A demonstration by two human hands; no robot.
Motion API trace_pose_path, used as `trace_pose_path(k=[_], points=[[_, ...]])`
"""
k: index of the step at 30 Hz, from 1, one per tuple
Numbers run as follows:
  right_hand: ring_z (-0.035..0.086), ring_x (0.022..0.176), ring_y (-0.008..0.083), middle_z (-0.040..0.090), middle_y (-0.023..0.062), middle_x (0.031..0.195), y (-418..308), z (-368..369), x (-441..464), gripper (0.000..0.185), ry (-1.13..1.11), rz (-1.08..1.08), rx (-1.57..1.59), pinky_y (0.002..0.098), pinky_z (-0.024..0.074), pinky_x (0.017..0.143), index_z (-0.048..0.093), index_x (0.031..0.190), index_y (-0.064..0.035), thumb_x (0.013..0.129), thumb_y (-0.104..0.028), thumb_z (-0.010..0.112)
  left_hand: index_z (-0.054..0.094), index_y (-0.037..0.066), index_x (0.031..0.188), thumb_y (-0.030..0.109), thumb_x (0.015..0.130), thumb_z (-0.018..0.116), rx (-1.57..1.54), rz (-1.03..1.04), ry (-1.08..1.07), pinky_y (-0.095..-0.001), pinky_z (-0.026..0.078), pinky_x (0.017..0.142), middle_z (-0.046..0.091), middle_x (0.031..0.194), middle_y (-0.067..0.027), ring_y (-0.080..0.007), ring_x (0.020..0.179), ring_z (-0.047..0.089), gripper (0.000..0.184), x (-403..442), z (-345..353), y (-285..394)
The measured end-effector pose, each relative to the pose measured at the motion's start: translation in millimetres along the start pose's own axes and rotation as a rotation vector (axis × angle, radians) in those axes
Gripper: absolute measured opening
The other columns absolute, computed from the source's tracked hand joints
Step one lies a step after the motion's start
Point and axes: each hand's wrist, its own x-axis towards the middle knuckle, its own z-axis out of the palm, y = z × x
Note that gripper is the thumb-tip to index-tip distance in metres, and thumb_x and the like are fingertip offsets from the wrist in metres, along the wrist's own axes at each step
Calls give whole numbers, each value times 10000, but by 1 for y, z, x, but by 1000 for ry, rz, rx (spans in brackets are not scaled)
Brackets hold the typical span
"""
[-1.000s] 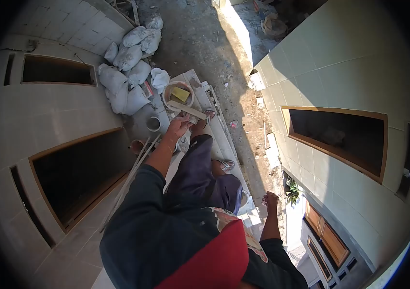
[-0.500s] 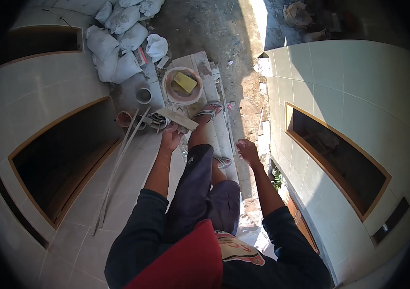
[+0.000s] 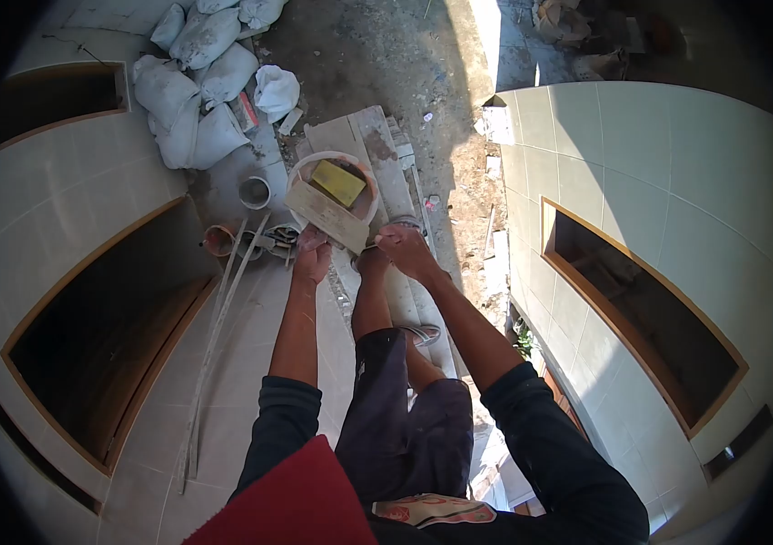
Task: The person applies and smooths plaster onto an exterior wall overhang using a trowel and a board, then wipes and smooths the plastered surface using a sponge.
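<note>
Far to the left of your left hand, there is a dark window (image 3: 100, 336) with a wooden frame. Ahead of this hand and to its left, white sacks (image 3: 196, 104) lie in a heap. Closer to the hand, also on its left, is a brown pot (image 3: 218, 241), and next to it two long thin sticks (image 3: 246, 264) lean. A grey pot (image 3: 255, 193) stands a little ahead of the hand on the same side, and a container with tools (image 3: 283, 236) is just beside the hand.

Your left hand (image 3: 312, 257) is closed on the near side of a flat board (image 3: 327, 215). The board slants from above this hand down toward your right hand, and it covers part of the round basin (image 3: 371, 202) ahead. In the basin is a yellow block (image 3: 339, 183). Pale planks (image 3: 377, 136) run ahead of both hands and also under your feet.

Your right hand (image 3: 407, 252) is near the right end of the board, with the fingers bent; I cannot tell whether it holds something. Well to the right of it, another window (image 3: 641, 318) is in the tiled wall (image 3: 623, 209).
</note>
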Motion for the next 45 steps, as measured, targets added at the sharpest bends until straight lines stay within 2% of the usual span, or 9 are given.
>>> trace_pose_path(k=[7, 11, 15, 19, 28, 33, 36, 40, 45], points=[[589, 700, 173, 633, 79, 867, 5, -56, -84, 331, 60, -81, 70, 315, 495, 621, 619, 1096, -58, 896, -317, 565, 518, -12, 1178, 87, 757, 654, 276, -14, -33, -313, 365, 975, 568, 1136, -81, -179, 1086, 516, 453, -82, 137, -6], [542, 1050, 355, 561, 252, 1124, 18, -46, -131, 384, 188, -429, -164, 427, 422, 893, 537, 1181, 22, 917, -253, 496, 493, -34, 1189, 167, 785, 638, 384, -162, -146, -312, 396, 966, 581, 1138, -105, -197, 1092, 545, 474, -174, 251, 12], [388, 1250, 426, 419, 300, 1290, 18, -45, -188, 576, 486, -461, -375, 423, 350, 1047, 354, 1314, 86, 788, -94, 501, 498, 3, 1223, 83, 762, 615, 1023, 123, -529, -340, 392, 982, 557, 1208, -86, -215, 1109, 542, 482, -234, 287, -4], [389, 1247, 424, 304, 288, 1380, 70, -50, -217, 523, 777, -48, -612, 466, 339, 1036, 460, 1249, 40, 810, -238, 513, 464, -12, 1260, 36, 743, 556, 310, -502, -411, -362, 398, 986, 547, 1219, -115, -247, 1106, 543, 528, -280, 350, -38], [413, 1162, 404, 388, 260, 1264, 70, -101, -457, 467, 1200, 142, -27, 456, 363, 986, 525, 1182, -10, 801, -280, 522, 473, 3, 1274, 79, 678, 547, 523, -862, -808, -387, 407, 997, 565, 1214, -120, -258, 1140, 534, 605, -336, 429, -151], [416, 1105, 365, 443, 188, 1134, 143, -87, -477, 468, 1640, 220, -333, 455, 395, 897, 556, 1162, -89, 775, -351, 550, 502, 15, 1250, 112, 691, 525, 557, -1101, -1025, -395, 390, 1008, 572, 1211, -103, -262, 1142, 532, 568, -388, 463, -199], [440, 1147, 332, 472, 167, 1196, 163, -76, -520, 491, 1315, 268, -58, 449, 407, 920, 537, 1205, -101, 790, -362, 565, 488, -9, 1246, 136, 620, 505, 688, -1176, -1013, -377, 388, 1014, 565, 1200, -114, -257, 1141, 526, 643, -433, 487, -214], [512, 1097, 310, 517, 163, 1227, 194, -51, -549, 472, 1379, -207, 616, 414, 429, 931, 514, 1251, -107, 839, -334, 561, 501, -10, 1237, 114, 653, 500, 669, -1341, -1028, -390, 384, 1012, 572, 1202, -117, -258, 1152, 522, 597, -451, 479, -246], [500, 1129, 318, 522, 154, 1239, 207, -37, -540, 453, 1612, 155, -88, 425, 427, 934, 518, 1254, -112, 848, -309, 545, 505, -11, 1240, 76, 752, 483, 691, -1419, -980, -398, 384, 1008, 576, 1216, -122, -260, 1151, 527, 497, -479, 486, -262]])
